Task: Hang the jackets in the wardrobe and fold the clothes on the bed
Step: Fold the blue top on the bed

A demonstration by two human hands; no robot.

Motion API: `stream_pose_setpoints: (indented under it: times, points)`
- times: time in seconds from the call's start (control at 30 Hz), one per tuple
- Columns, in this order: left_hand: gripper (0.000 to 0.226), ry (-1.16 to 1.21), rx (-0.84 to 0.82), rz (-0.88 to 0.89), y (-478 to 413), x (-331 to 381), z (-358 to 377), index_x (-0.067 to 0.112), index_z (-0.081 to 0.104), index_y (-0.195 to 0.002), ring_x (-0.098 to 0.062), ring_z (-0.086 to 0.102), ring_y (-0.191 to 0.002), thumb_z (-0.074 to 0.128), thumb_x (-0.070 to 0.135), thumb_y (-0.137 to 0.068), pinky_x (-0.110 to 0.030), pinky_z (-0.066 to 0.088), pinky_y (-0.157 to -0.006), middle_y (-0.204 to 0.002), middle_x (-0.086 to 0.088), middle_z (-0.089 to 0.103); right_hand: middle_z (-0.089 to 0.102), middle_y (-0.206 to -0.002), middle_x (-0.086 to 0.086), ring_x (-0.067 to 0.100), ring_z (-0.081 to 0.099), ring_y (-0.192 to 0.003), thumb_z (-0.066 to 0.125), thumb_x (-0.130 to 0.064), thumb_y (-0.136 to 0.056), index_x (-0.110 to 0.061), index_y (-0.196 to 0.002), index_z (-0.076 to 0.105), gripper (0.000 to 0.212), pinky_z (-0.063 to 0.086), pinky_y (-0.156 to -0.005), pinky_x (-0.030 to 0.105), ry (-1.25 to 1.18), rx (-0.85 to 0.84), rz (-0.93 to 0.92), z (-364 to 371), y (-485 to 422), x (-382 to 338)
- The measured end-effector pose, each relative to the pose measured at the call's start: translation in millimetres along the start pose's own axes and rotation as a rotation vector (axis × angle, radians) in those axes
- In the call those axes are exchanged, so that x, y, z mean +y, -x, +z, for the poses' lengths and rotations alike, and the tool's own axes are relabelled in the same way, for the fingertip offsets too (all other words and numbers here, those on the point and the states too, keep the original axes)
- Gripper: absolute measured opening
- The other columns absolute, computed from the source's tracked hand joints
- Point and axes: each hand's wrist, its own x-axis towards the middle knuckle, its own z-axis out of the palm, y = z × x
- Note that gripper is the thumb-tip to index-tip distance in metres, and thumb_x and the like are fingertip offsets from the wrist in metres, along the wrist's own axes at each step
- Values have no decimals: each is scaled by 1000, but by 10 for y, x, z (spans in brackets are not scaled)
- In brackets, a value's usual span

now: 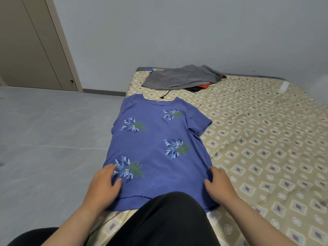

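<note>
The shirt (156, 150) is soft blue cloth, matt, with leaf prints on it. The bed sheet (266, 139) is thin tan cloth, a bit wrinkled. The grey clothes (179, 78) at the far end are smooth, floppy cloth, with a black cord (166, 94). The floor (44, 130) is smooth, hard and a little shiny. The wall (177, 32) is plain and matt. The door (26, 50) looks smooth and dull.

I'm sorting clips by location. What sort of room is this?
Most likely a bedroom: a bed with a beige diamond-patterned sheet, a blue leaf-printed T-shirt spread flat on it, and tall beige wardrobe doors at the wall.
</note>
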Motion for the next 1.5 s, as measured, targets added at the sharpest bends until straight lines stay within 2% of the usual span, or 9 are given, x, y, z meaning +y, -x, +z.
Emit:
stream_pose_setpoints:
  times: [0.33,0.5,0.63,0.87,1.07,1.1,1.13,1.23,1.5]
  points:
    - [69,-27,-265,272,-511,625,654,25,26,-155,-7,1,-151,53,47,-96,-24,7,-121,-164,10,6,26,-160,3,22,27,-146,46,-41,-99,-22,-150,39,55,20,-117,30,203,11,-284,196,-488,-68]
    - [66,12,-255,367,-939,1041,981,27,25,-155,-3,-3,-150,49,46,-97,-21,1,-120,-164,12,3,63,-106,-6,16,56,-100,43,-40,-93,-22,-102,68,32,45,-86,34,155,125,-365,205,-779,65]
    - [66,17,-264,416,-1267,1336,1268,27,34,-150,-8,5,-150,46,52,-90,-22,-2,-118,-163,9,16,62,-82,-14,3,56,-77,55,-28,-94,-29,-85,63,13,42,-71,22,-151,172,-177,-34,-1351,72]
    - [71,-290,-288,556,-1427,1456,1640,11,79,-101,-28,38,-131,39,64,-78,-28,6,-117,-114,-11,72,73,-80,2,17,68,-59,62,-36,-93,-15,-120,59,35,52,-53,27,-923,112,232,-359,-2665,-51]
    - [66,-430,-158,644,-1567,1411,1751,28,64,-103,-8,58,-120,10,-9,-99,-9,5,-112,-94,-14,76,60,-60,6,17,47,-43,67,-23,-89,-32,-128,52,43,39,-40,26,-1150,146,55,-196,-2990,170]
    - [77,-431,-147,692,-1707,1412,1733,25,56,-107,-14,67,-108,8,-31,-86,-39,-31,-81,-96,-18,75,57,-59,6,15,43,-42,66,-23,-88,-39,-126,51,43,37,-40,25,-1180,145,2,-180,-2957,214]
    - [76,-395,-119,667,-1816,1466,1681,28,56,-104,-20,71,-88,14,-32,-82,-40,28,-66,-95,-16,73,56,-59,4,15,42,-42,66,-25,-87,-43,-121,53,41,36,-41,24,-1188,140,-47,-174,-2921,230]
    - [14,129,-102,476,-2196,1741,1665,37,62,-90,1,59,-85,52,39,-80,-14,39,-76,-99,18,59,59,-63,-9,12,48,-49,67,-30,-85,-41,-96,60,17,40,-44,18,-1058,78,-116,-163,-2849,188]
    - [38,85,-445,485,-3667,2971,1993,33,53,-133,17,49,-85,53,19,-97,1,34,-76,-125,29,44,61,-60,-3,2,46,-42,47,-66,-89,-60,-107,62,24,36,-41,18,-862,-494,-131,-452,-2746,198]
